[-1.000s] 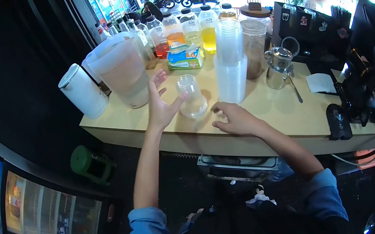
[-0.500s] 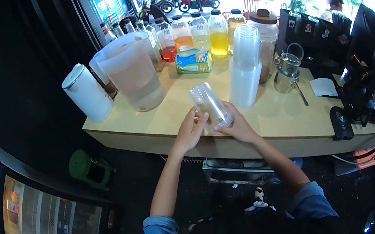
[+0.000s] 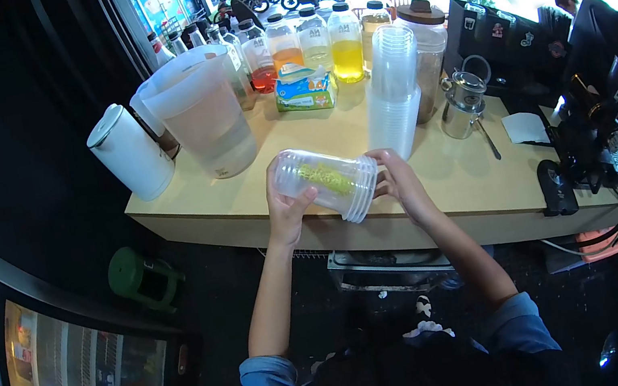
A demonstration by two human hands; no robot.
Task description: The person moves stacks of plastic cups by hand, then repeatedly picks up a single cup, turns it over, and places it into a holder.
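Several nested clear cups point(image 3: 328, 183), tilted sideways, yellow-green inside, both hands gripping

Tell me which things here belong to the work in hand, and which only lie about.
In hand: small cup stack, held sideways between left hand and right hand.
Lying about: tall cup stack, pitcher, white kettle, tissue pack, metal jug, bottles.
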